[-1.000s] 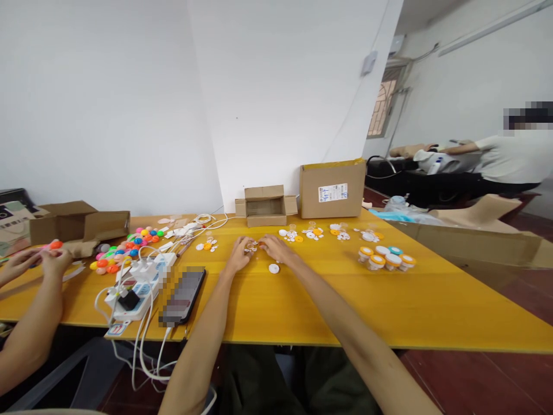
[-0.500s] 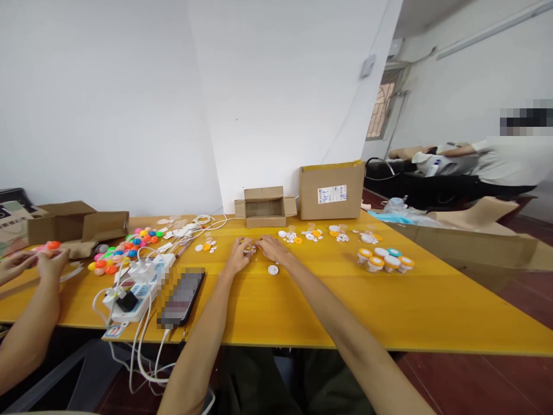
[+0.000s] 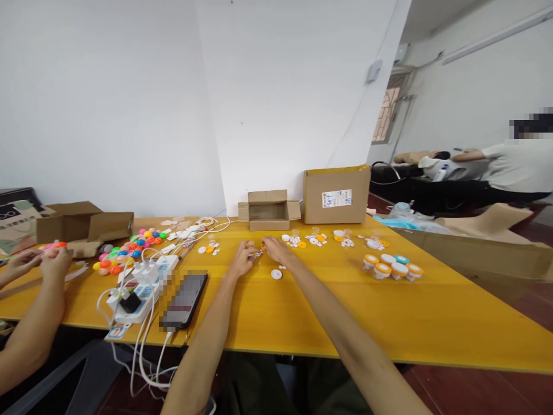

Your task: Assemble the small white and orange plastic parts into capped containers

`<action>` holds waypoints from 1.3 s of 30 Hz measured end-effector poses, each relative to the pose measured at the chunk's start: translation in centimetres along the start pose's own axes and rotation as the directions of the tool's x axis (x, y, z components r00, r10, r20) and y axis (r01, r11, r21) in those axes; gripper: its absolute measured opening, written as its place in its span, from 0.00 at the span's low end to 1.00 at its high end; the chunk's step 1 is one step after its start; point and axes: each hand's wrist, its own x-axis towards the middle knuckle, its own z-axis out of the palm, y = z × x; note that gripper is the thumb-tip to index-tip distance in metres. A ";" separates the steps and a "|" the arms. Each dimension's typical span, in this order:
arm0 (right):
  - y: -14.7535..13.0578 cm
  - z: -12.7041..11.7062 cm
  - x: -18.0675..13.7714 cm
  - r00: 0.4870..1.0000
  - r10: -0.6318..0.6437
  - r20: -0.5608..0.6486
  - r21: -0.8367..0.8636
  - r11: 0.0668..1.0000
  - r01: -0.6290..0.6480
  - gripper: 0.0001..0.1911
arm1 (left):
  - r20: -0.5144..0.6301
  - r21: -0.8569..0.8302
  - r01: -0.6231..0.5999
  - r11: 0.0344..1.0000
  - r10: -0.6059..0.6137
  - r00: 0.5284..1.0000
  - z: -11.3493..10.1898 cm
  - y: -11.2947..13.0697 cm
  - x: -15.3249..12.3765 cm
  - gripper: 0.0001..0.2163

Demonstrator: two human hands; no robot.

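My left hand [image 3: 243, 260] is over the yellow table with its fingers curled; what they hold, if anything, is too small to make out. Opposite it, my right hand [image 3: 275, 251] has its fingers bent down around a small orange part [image 3: 263, 245], mostly hidden by them. Small white plastic pieces [image 3: 258, 253] lie between the two hands. Nearer to me, a round white disc [image 3: 276, 274] rests on the tabletop, with tiny white bits [image 3: 282, 267] just behind it.
Piles of white and orange parts with clear cups [image 3: 296, 237] line the back. Capped clear cups [image 3: 391, 266] cluster at right. Cardboard boxes [image 3: 337, 196] stand behind. Left are a power strip [image 3: 142, 294], phone [image 3: 185, 301], coloured balls [image 3: 129, 248] and another person's hands [image 3: 54, 262].
The view has shifted slightly. My hands have drawn a little apart, and an orange part now shows at my right fingertips. The disc stays on the table.
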 end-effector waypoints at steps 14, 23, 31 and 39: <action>1.4 2.2 -0.4 0.970 -0.215 -0.114 0.163 0.959 0.231 0.17 | -0.047 -0.042 0.029 0.999 -0.031 0.998 0.1 0.1 -0.2 0.08; 1.7 1.9 -0.7 0.968 -0.230 -0.100 0.219 0.944 0.247 0.15 | -0.049 -0.011 0.029 1.000 -0.030 0.998 0.1 -0.4 -0.2 0.13; 1.2 1.7 -0.6 0.981 -0.169 -0.099 0.236 0.953 0.188 0.14 | -0.047 -0.024 0.071 0.997 -0.072 0.996 0.2 -0.3 -0.1 0.16; 2.1 1.2 -1.0 0.969 -0.215 -0.118 0.259 0.936 0.239 0.13 | -0.052 -0.104 0.091 0.990 -0.097 0.994 -0.1 0.3 -0.2 0.16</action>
